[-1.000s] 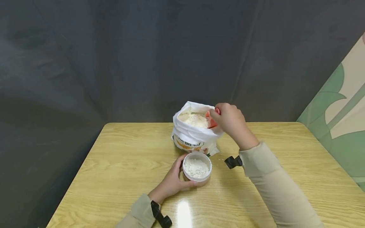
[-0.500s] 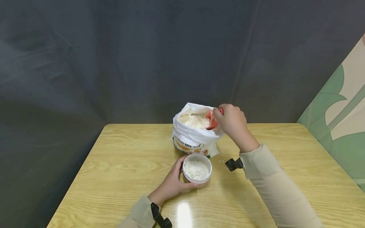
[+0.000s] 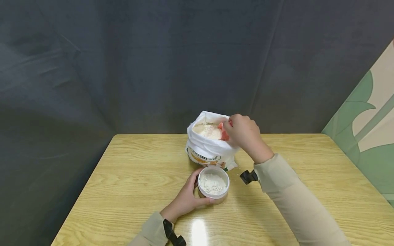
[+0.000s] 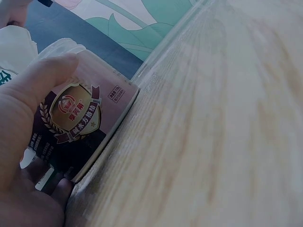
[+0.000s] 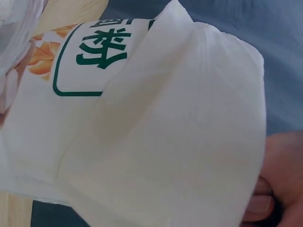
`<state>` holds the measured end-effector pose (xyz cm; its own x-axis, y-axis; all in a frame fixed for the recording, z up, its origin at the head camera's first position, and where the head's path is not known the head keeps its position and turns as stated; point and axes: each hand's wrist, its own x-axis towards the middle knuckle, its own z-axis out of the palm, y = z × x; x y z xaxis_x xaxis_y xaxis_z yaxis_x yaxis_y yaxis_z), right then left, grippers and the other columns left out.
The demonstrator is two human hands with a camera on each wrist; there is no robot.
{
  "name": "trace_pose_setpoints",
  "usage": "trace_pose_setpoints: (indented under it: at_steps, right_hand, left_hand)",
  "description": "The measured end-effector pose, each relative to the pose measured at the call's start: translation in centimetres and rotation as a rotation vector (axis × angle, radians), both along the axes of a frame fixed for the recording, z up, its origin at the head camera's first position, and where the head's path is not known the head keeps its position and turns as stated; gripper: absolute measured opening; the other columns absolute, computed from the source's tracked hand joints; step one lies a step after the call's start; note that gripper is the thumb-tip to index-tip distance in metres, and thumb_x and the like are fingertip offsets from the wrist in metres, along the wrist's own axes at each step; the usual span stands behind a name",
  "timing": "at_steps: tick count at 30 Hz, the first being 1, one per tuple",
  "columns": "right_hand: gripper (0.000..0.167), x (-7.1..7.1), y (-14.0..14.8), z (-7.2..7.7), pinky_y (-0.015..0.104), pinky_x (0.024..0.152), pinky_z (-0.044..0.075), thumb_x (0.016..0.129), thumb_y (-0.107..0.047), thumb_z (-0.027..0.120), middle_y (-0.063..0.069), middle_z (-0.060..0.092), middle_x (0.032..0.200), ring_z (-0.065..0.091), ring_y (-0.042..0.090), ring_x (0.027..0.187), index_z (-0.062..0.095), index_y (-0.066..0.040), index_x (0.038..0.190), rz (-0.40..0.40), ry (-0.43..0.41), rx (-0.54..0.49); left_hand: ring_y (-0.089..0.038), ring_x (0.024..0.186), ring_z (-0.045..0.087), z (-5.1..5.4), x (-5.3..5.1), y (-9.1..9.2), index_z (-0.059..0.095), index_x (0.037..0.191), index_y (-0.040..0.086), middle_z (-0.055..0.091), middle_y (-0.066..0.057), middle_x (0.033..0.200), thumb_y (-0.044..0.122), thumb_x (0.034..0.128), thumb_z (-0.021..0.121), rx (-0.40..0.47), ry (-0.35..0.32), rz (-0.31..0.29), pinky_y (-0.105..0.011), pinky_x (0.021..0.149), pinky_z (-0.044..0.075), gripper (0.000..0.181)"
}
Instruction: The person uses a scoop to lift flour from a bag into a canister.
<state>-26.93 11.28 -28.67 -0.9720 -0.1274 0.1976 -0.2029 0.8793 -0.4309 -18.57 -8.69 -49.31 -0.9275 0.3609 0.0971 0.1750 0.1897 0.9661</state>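
A white bag (image 3: pixel 204 145) of white powder stands open on the table. My right hand (image 3: pixel 245 135) grips a red scoop (image 3: pixel 225 132) whose end is inside the bag's mouth, against the powder. In the right wrist view the bag (image 5: pixel 165 123) covers the scoop, and part of the right hand (image 5: pixel 283 175) shows at the edge. Just in front of the bag, my left hand (image 3: pixel 186 201) holds a round clear tub (image 3: pixel 213 196) with white powder in it. The left wrist view shows the tub's dark label (image 4: pixel 73 113) and the left hand's (image 4: pixel 23 127) thumb along its side.
The wooden table (image 3: pixel 132 177) has a dark curtain (image 3: pixel 184 68) behind it. A wall panel with green leaf shapes (image 3: pixel 375 164) is at the right. Black wrist cameras are strapped at both sleeves.
The right hand and the red scoop have shifted a little left within the bag's mouth since half a second ago. The left hand and the tub have barely moved.
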Motion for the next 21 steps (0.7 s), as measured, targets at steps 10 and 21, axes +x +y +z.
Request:
trace_pose_setpoints:
  at_steps: [10,21]
  right_hand:
    - [0.050,-0.51,-0.40,0.02,0.026,0.046,0.019,0.102,-0.023,0.048,-0.005,0.023,0.052,0.021,0.011,0.048,0.032,-0.015,0.055,0.035,-0.058,-0.082]
    - [0.053,-0.06,0.23,0.31,0.029,0.048,0.028,0.101,-0.032,0.055,-0.005,0.027,0.051,0.027,0.013,0.048,0.037,-0.013,0.055,-0.002,-0.145,-0.240]
  left_hand:
    - [-0.022,0.142,0.039,-0.09,0.10,-0.24,0.031,0.156,0.026,0.036,-0.001,0.157,0.024,0.0743,0.093,-0.003,-0.017,0.003,-0.048,0.118,0.029,0.102]
    - [-0.021,0.140,0.041,-0.25,0.11,-0.10,0.031,0.155,0.028,0.038,0.001,0.155,0.025,0.0746,0.092,0.005,-0.008,-0.008,-0.048,0.116,0.030,0.101]
